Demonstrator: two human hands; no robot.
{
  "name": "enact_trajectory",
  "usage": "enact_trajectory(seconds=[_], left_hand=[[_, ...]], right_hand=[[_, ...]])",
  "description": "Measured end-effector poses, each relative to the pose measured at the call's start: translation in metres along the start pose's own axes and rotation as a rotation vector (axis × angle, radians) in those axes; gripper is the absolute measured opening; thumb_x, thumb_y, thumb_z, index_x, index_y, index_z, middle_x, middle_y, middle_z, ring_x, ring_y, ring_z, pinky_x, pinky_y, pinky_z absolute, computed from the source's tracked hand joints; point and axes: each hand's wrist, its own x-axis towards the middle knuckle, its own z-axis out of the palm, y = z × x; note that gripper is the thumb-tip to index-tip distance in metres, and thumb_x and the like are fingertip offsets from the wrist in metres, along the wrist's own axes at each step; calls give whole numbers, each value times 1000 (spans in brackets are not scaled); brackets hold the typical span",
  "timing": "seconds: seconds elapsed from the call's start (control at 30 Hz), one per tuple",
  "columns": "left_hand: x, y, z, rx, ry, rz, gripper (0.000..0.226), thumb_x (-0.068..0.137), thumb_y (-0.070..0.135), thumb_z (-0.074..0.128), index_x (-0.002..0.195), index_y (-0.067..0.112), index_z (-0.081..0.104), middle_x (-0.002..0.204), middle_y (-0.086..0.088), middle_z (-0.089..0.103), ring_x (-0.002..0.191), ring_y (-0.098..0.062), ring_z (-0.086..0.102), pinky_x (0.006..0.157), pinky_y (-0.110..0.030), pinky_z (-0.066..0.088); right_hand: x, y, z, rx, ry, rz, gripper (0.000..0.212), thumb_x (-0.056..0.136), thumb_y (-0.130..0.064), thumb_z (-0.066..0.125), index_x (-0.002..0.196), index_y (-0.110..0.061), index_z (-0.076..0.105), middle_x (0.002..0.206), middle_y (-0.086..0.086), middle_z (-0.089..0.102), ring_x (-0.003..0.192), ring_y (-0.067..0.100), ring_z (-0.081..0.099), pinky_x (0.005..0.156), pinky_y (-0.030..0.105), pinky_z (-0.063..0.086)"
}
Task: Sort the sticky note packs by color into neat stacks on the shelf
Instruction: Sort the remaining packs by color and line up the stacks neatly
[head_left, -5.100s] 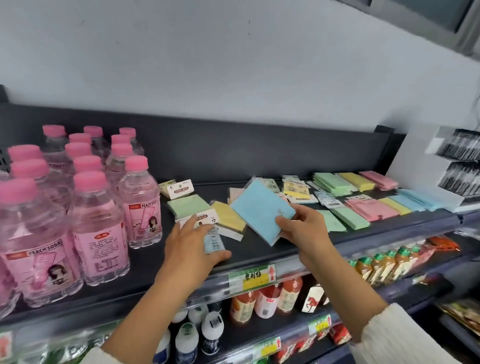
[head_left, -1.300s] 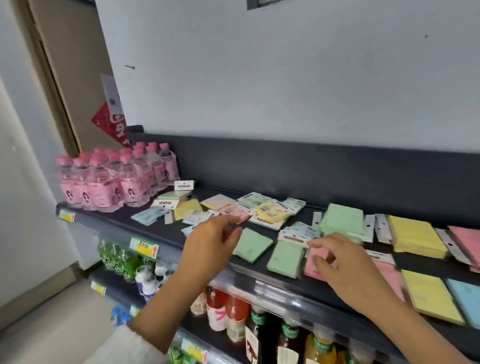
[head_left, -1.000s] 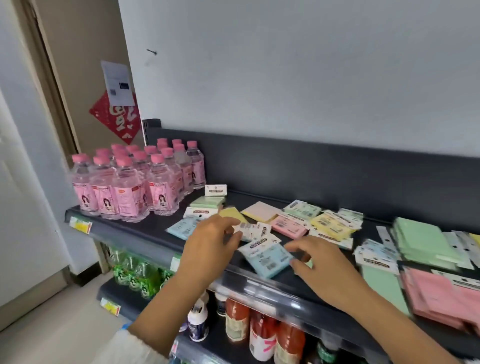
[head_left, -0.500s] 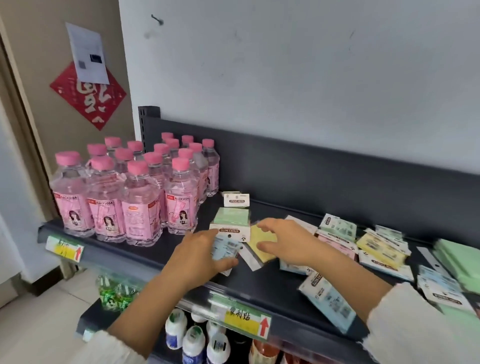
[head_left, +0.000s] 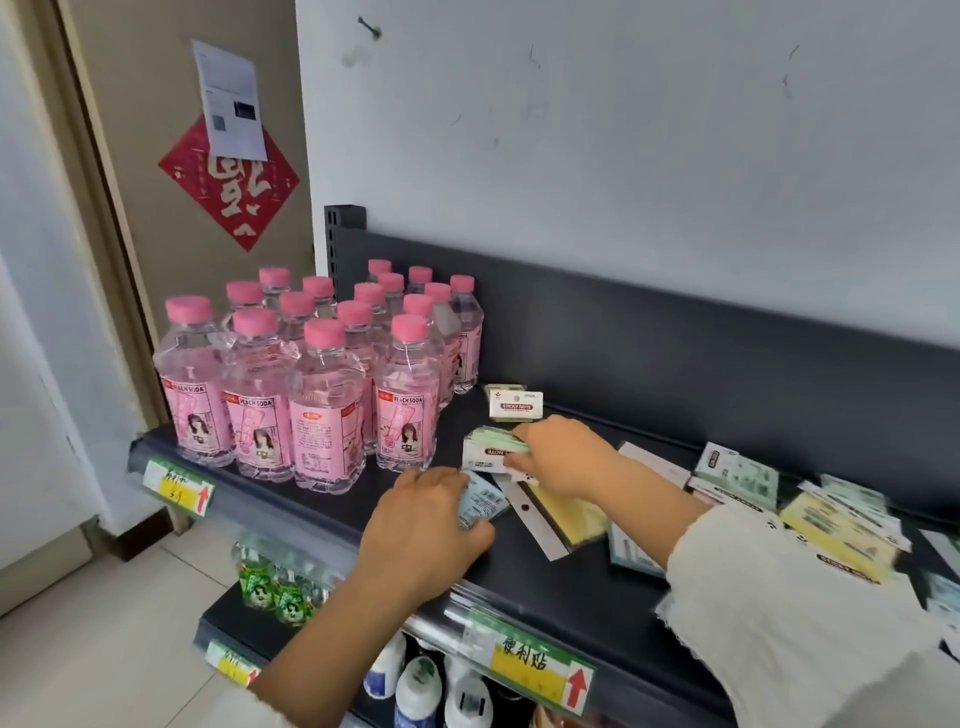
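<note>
A light blue sticky note pack (head_left: 480, 503) is being pinched in the left hand (head_left: 423, 525) near the front of the dark shelf (head_left: 545, 587). The fingers are being curled over its top, and the thumb is being pressed along its near edge.

Just behind it, a small stack of green packs (head_left: 491, 446) is being gripped at its right end by the right hand (head_left: 563, 457). There the fingers are being held close together and wrapped round the stack. The thumb is being hidden by the hand, so its place cannot be told. Whether the stack is being rested on the shelf or lifted off it cannot be told either.

The green stack is being held just beside the pink-capped peach soda bottles (head_left: 322, 384), which are being displayed in a tight cluster at the shelf's left end. A yellow pack (head_left: 571, 517) is being left flat under the right wrist, its white header strip pointing toward the front. At the back, a white-headed pack (head_left: 516, 405) marked STICKY NOTE is being kept apart from the green stack. Off to the right, a loose jumble of mixed packs (head_left: 831, 519) is being blurred by motion, past the white sleeve (head_left: 779, 613).
</note>
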Motion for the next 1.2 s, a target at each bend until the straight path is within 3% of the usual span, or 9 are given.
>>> enact_trajectory(seconds=[0.17,0.3,0.47,0.57,0.63,0.73,0.83,1.0,1.2], left_hand=[[1,-1,2,26,5,11,54,90,43,45,139,22,42,147,6,39,130,-19,34,106,-29,30],[5,-1,3,-28,-16,30,56,94,48,45,142,19,40,150,4,32,137,-19,26,111,-32,24],[15,22,-10,-602,219,27,34,98,37,39,120,20,59,121,1,62,112,-12,55,99,-27,41],[18,39,-29,-1170,-111,-92,27,96,40,40,102,26,62,104,0,72,95,-13,68,80,-26,56],[19,44,-35,-1275,-324,-89,22,94,26,50,110,18,63,103,-4,73,95,-17,69,74,-27,58],[22,42,-38,-1364,-170,-127,25,89,10,58,114,8,62,101,-7,73,90,-20,70,71,-29,59],[26,34,-38,-1350,166,-216,21,87,5,61,106,11,59,102,-5,70,95,-22,67,70,-33,58],[17,34,-36,-1334,359,-267,19,89,5,60,93,20,49,101,-1,62,96,-23,64,79,-43,56],[16,39,-28,-1337,358,-272,22,89,2,60,93,21,49,101,0,62,94,-18,63,78,-39,55]], right_hand=[[-22,22,-25,338,-4,-1,31,98,-35,45,90,-7,56,89,5,58,80,23,53,60,29,40],[-42,43,-36,605,83,49,18,95,-24,53,96,-8,61,99,7,65,92,27,64,81,44,54],[-67,53,-54,699,230,-102,25,87,1,60,100,-16,72,105,-5,67,94,12,63,86,24,51],[-76,47,-58,778,267,-274,43,81,17,54,92,-19,74,114,-7,63,106,5,59,89,14,49],[-78,41,-57,742,316,-339,50,80,20,49,89,-23,74,117,-9,60,109,3,56,88,14,47],[-74,33,-53,761,419,-347,50,83,16,49,111,-20,69,124,-11,55,111,2,55,92,12,45],[-70,38,-51,904,295,-97,60,90,2,51,141,-27,39,133,-12,48,107,7,60,89,20,49],[-75,40,-21,228,-272,255,77,78,-58,64,136,-11,41,131,6,52,116,23,52,95,35,46],[-72,41,-11,373,-291,356,76,66,-52,78,122,-10,47,115,4,58,104,21,56,91,35,49]])
